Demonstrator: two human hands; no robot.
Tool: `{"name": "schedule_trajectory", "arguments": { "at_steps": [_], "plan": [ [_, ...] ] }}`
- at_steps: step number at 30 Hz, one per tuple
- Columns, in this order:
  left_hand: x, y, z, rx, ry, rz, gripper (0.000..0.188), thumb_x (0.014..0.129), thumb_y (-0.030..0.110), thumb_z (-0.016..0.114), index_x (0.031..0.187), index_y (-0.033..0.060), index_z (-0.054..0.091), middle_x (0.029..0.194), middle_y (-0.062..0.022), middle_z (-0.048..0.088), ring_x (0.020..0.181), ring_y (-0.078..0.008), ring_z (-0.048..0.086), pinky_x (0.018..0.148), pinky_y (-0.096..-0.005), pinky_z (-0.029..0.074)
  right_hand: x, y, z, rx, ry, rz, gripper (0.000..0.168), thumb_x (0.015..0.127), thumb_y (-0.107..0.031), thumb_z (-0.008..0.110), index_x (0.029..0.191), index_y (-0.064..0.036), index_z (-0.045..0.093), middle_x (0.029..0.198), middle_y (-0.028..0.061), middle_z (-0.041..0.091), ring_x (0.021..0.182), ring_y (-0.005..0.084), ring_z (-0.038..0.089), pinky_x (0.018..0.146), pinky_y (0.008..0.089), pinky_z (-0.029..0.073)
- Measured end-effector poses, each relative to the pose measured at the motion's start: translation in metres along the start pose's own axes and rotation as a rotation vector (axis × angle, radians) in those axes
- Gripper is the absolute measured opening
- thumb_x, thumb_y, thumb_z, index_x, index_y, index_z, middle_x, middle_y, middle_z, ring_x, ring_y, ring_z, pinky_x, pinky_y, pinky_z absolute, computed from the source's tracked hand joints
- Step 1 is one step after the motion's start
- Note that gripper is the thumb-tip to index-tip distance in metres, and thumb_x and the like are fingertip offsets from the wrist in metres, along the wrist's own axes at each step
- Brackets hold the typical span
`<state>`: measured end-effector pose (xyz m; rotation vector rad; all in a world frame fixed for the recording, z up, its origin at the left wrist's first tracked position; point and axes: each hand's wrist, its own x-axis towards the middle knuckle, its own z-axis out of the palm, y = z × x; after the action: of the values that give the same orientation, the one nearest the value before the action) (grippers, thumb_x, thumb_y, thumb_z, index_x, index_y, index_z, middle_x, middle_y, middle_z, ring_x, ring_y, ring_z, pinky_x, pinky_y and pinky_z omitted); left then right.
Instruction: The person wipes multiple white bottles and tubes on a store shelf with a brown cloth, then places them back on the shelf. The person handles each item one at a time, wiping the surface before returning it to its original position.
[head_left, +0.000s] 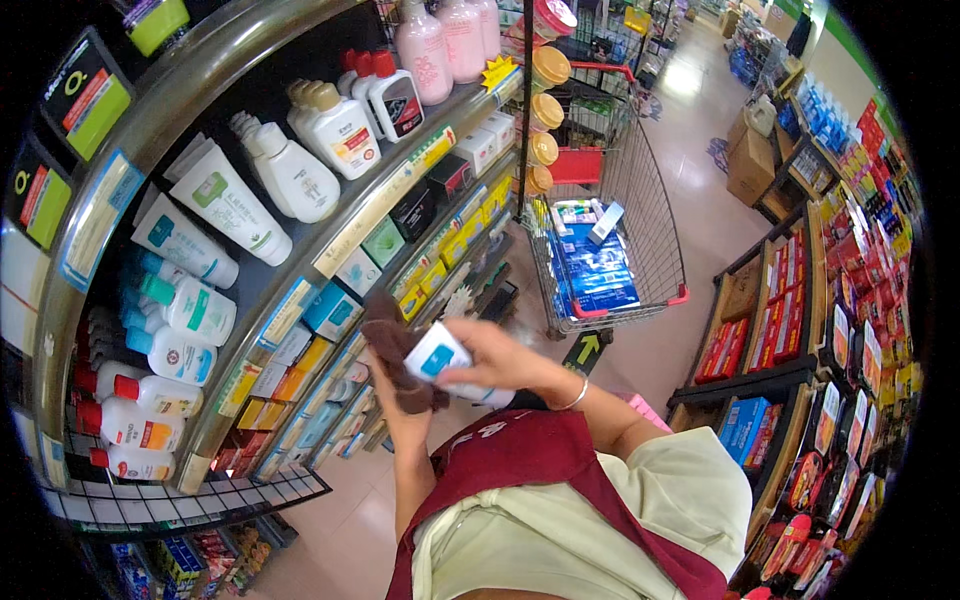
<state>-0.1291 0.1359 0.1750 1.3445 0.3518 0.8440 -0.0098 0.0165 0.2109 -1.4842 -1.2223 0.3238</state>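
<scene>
My right hand (499, 356) is closed around a white squeeze tube (442, 360) with a blue-green label, in front of my dark red apron (517, 450). Against the tube's left side is a dark brown cloth (397, 352), which my left hand (405, 409) holds from below; most of its fingers are hidden behind the cloth. To the left, white tubes (229, 210) stand on the shelf, one with a blue-green label (184, 240) like that of the held tube. Bottles with green, blue and red caps (191, 307) are lined up nearer to me.
The curved shelf edge (360, 225) with price labels runs along my left, with boxed goods on lower tiers. A wire shopping cart (660, 225) holding blue packages stands ahead. Racks of red boxes (787, 326) and packets line the right. Cardboard boxes (750, 161) sit beside the aisle floor.
</scene>
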Motion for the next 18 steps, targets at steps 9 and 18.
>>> {"name": "schedule_trajectory", "arguments": {
  "at_steps": [9, 18],
  "plan": [
    [0.001, 0.005, 0.006, 0.377, -0.091, 0.070, 0.028, 0.077, -0.005, 0.059, 0.104, 0.0004, 0.056, 0.098, -0.0046, 0.061, 0.087, -0.0118, 0.058, 0.077, -0.0260, 0.046, -0.021, -0.007, 0.015, 0.125, 0.079, 0.273, 0.064, 0.069, -0.015, 0.079, 0.113, 0.001, 0.036, 0.100, 0.0261, 0.060, 0.097, 0.0388, 0.061, 0.082, 0.0377, 0.049],
    [0.012, 0.021, -0.027, 0.080, -0.009, -0.027, 0.032, 0.084, 0.017, 0.065, 0.109, 0.0008, 0.054, 0.096, -0.0047, 0.060, 0.085, -0.0137, 0.058, 0.075, -0.0297, 0.049, -0.110, 0.119, -0.127, -0.548, 0.818, 0.418, 0.030, 0.071, -0.017, 0.077, 0.093, -0.002, 0.065, 0.081, 0.0118, 0.067, 0.069, 0.0205, 0.064, 0.065, 0.0296, 0.050]
  ]
}}
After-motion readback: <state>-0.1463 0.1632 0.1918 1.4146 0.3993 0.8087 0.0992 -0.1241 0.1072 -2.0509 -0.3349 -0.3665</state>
